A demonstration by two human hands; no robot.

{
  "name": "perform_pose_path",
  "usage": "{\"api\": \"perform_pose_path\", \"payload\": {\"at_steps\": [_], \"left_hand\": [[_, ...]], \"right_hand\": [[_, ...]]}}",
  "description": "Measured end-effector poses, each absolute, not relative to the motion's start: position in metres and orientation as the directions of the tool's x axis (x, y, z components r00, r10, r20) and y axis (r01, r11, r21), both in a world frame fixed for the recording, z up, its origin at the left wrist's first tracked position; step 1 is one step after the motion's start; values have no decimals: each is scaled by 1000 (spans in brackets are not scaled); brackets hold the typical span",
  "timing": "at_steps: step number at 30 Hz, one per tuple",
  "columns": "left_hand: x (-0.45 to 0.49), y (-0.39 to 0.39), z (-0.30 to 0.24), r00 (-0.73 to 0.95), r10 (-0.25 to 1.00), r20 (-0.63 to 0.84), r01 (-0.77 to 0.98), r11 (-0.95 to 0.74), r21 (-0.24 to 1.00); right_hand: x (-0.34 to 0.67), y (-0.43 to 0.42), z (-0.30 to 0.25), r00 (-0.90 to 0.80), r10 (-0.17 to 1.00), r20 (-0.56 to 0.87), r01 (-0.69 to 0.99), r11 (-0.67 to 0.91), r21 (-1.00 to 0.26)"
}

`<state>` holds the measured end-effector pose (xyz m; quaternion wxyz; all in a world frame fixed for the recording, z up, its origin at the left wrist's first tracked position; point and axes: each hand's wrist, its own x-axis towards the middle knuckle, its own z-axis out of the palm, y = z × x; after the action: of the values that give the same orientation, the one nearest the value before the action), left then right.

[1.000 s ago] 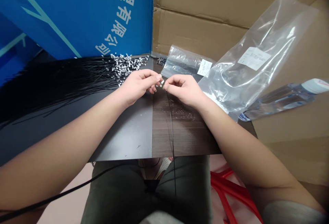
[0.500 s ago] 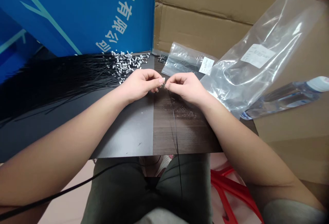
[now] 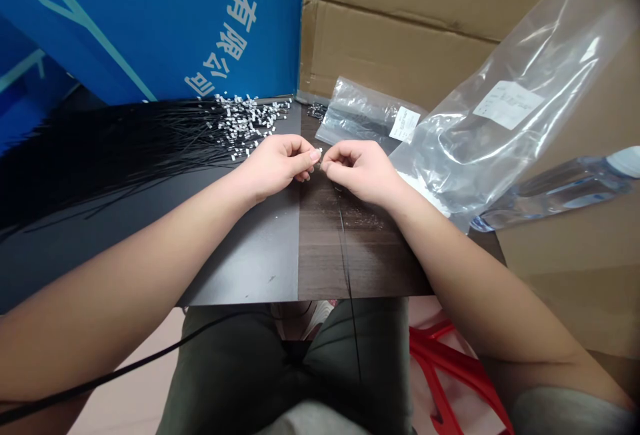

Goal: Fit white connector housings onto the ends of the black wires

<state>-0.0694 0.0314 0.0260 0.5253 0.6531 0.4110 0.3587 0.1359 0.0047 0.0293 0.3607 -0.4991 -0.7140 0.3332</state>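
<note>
Over the dark table my left hand (image 3: pixel 281 167) is closed in a pinch on a tiny white connector (image 3: pixel 321 150), which shows at its fingertips. My right hand (image 3: pixel 364 170) faces it, thumb and forefinger pinched on a thin black wire (image 3: pixel 346 255). This wire hangs from the right fingertips over the table's front edge and down between the legs. The fingertips of both hands nearly meet, and the wire's end is too small to make out. Left of the hands lies a big bundle of black wires (image 3: pixel 110 148) with many white connectors (image 3: pixel 245 122) on their ends.
Behind the right hand lie a small clear bag (image 3: pixel 355 115) with a label and a bigger clear plastic bag (image 3: pixel 540 115). A water bottle (image 3: pixel 565 188) lies at the right. A blue panel (image 3: pixel 165 22) and a cardboard wall (image 3: pixel 400 35) stand behind the table (image 3: pixel 250 255).
Both hands stay pinched close together, with only slight finger movement. More of the white connector shows at the left fingertips. The hanging wire has swung slightly right, and the view has shifted a little.
</note>
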Motion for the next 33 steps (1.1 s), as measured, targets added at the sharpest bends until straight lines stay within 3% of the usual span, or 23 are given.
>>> {"api": "perform_pose_path", "payload": {"at_steps": [33], "left_hand": [[-69, 31, 24, 407, 913, 39, 215, -137, 967]], "right_hand": [[135, 5, 24, -254, 950, 180, 511, 290, -809]]}}
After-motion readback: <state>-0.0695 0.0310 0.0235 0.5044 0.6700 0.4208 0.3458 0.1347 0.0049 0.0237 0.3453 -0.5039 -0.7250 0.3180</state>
